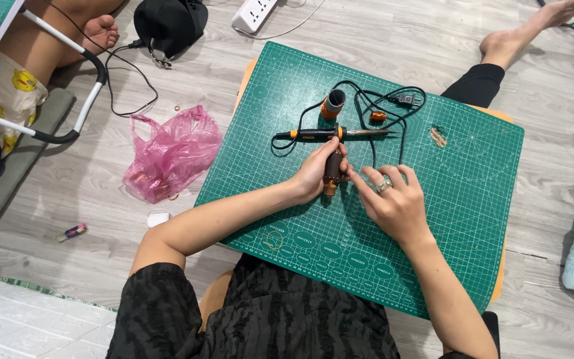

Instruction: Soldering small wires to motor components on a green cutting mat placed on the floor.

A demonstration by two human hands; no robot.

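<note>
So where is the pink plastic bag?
In the head view, the pink plastic bag lies on the wooden floor, just left of the green cutting mat.

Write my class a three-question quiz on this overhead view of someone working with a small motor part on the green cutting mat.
1. True or false: the orange-and-black soldering iron lies on the green cutting mat, beyond both hands.
2. Which hand grips the dark cylindrical wound rotor with copper ends? A) left hand B) right hand C) neither
3. Fill in: the crumpled plastic bag on the floor beside the mat is ____ in colour.

Key
1. True.
2. A; the right hand, wearing a ring, only brings its fingertips up to the part.
3. Pink.
</note>
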